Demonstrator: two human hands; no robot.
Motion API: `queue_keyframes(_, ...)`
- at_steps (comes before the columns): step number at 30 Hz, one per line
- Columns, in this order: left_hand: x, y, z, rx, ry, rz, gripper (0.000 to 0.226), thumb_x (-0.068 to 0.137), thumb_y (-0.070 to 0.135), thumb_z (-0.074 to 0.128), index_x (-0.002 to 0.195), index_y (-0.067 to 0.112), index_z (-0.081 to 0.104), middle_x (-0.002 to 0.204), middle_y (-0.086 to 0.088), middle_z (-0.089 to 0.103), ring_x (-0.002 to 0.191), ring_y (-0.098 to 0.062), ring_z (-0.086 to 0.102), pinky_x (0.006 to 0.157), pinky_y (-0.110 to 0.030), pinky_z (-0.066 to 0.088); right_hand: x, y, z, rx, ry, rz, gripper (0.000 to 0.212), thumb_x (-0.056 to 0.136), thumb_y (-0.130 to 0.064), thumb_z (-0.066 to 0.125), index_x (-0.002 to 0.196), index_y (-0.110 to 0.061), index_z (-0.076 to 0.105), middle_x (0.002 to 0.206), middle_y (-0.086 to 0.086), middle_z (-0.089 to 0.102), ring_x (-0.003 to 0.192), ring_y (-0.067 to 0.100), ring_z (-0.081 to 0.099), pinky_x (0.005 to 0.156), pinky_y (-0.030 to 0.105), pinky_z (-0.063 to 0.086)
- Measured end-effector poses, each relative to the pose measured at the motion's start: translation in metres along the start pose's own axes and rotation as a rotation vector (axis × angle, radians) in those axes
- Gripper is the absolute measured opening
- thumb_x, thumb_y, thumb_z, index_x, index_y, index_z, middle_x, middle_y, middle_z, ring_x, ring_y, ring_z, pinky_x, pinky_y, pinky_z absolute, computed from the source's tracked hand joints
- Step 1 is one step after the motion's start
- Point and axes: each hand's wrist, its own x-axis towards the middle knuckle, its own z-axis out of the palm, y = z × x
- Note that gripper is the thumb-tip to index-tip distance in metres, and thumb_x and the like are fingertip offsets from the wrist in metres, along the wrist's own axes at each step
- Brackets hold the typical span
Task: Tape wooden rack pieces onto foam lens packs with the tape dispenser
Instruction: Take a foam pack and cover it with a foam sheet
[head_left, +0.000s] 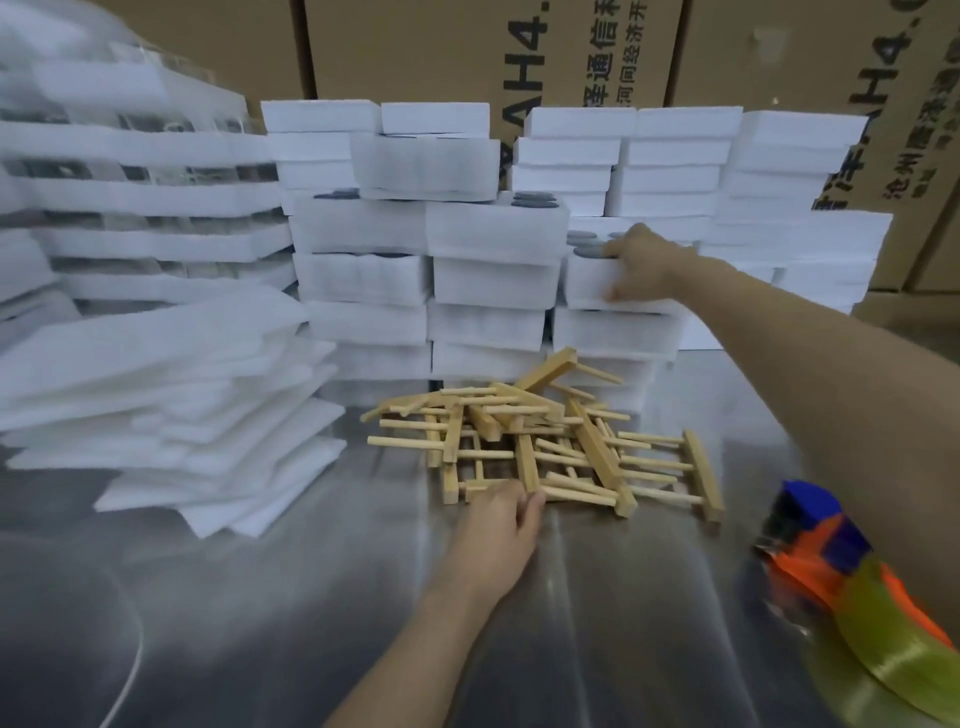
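Nearest, bottom right: tape dispenser (826, 561), orange and blue with a yellowish roll. It lies on the bench (311, 597), blurred, with neither hand on it.

Centre: left hand (501, 525) reaches to the near edge of the heap of wooden rack pieces (566, 447). Its fingers are curled round the end of one piece and the thumb is closed against it.

Left of the heap: loose white foam sheets (171, 415), stacked unevenly.

Further back: right hand (641, 265), arm stretched out, grips a foam lens pack (587, 283) on top of a stack, fingers over its top edge and thumb at its lower front. Dark round lenses (589, 252) show in the pack's top, beside the fingertips.

Behind: more stacked packs, then cardboard boxes (441, 52) with printed lettering.
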Motion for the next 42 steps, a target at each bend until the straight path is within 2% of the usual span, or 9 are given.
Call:
queue_keyframes(5,-0.001,0.004,-0.004,-0.005,0.009,-0.011,0.039,0.097,0.036,0.049,0.064,0.017,0.042,0.065,0.005,0.049,0.066,-0.016,0.05,0.061,-0.028,0.034,-0.033,0.01,-0.027,0.355,0.309,0.067,0.044,0.09,-0.024,0.063,0.129,-0.007,0.051,0.129,0.024,0.046,0.104,0.039,0.053,0.081,0.034,0.04)
queue_keyframes(9,-0.006,0.015,-0.013,-0.114,0.054,-0.054,0.04,0.097,0.025,0.052,0.059,0.016,0.042,0.064,-0.001,0.055,0.061,-0.01,0.051,0.059,-0.027,0.036,-0.115,-0.01,-0.049,0.461,0.457,0.019,0.041,0.087,-0.032,0.065,0.124,-0.017,0.055,0.127,0.015,0.049,0.108,0.038,0.052,0.1,0.055,0.039)
queue_keyframes(13,-0.017,0.017,-0.023,-0.245,0.195,-0.064,0.037,0.096,0.011,0.052,0.061,-0.002,0.046,0.058,-0.013,0.049,0.053,-0.009,0.039,0.053,-0.023,0.028,-0.233,-0.051,-0.034,0.545,0.502,-0.1,0.047,0.084,-0.031,0.071,0.129,-0.023,0.056,0.133,0.008,0.043,0.123,0.028,0.045,0.108,0.04,0.032)
queue_keyframes(18,-0.027,0.004,-0.038,-0.293,0.272,-0.066,0.024,0.094,0.007,0.054,0.076,-0.008,0.058,0.074,-0.022,0.063,0.065,-0.021,0.05,0.064,-0.043,0.043,-0.333,-0.08,0.015,0.499,0.195,-0.23,0.044,0.081,-0.026,0.074,0.122,-0.025,0.061,0.133,-0.004,0.04,0.123,0.022,0.047,0.105,0.037,0.035)
queue_keyframes(23,-0.036,-0.015,-0.067,-0.19,0.455,-0.02,0.041,0.097,0.012,0.051,0.059,0.022,0.037,0.06,0.005,0.044,0.059,-0.004,0.04,0.058,-0.028,0.025,-0.371,-0.091,0.057,0.349,-0.104,-0.3,0.041,0.087,-0.049,0.061,0.124,-0.05,0.044,0.135,-0.027,0.015,0.127,0.012,0.036,0.106,0.024,0.029)
queue_keyframes(29,-0.028,-0.053,-0.091,-0.099,0.583,-0.07,0.037,0.099,0.011,0.046,0.063,0.013,0.038,0.063,0.0,0.04,0.064,-0.019,0.038,0.061,-0.03,0.026,-0.369,-0.118,0.088,0.188,-0.195,-0.394,0.047,0.09,-0.04,0.054,0.134,-0.045,0.036,0.146,-0.013,0.005,0.128,0.009,0.023,0.097,0.022,0.023)
queue_keyframes(33,-0.021,-0.053,-0.096,0.037,0.71,-0.034,0.01,0.087,0.0,0.054,0.085,0.009,0.057,0.093,-0.009,0.052,0.088,-0.02,0.048,0.08,-0.037,0.04,-0.347,-0.129,0.102,0.174,-0.233,-0.409,0.043,0.089,-0.042,0.059,0.129,-0.035,0.045,0.135,-0.009,0.016,0.121,0.011,0.034,0.09,0.023,0.033)
queue_keyframes(37,-0.016,-0.062,-0.113,0.294,0.954,0.01,0.042,0.073,-0.005,0.059,0.114,0.005,0.056,0.118,-0.019,0.05,0.11,-0.034,0.042,0.094,-0.045,0.032,-0.302,-0.107,0.08,0.444,-0.391,-0.461,0.058,0.063,-0.072,0.062,0.111,-0.039,0.062,0.102,-0.024,0.051,0.085,0.005,0.055,0.074,0.03,0.048)
queue_keyframes(42,-0.01,-0.073,-0.15,0.406,0.988,-0.117,0.058,0.084,0.017,0.054,0.138,0.001,0.038,0.149,-0.019,0.031,0.139,-0.037,0.025,0.111,-0.05,0.017,-0.228,-0.078,0.099,0.911,0.224,-0.179,0.008,0.09,-0.034,0.062,0.092,-0.038,0.069,0.09,-0.014,0.07,0.077,0.004,0.058,0.073,0.028,0.044)
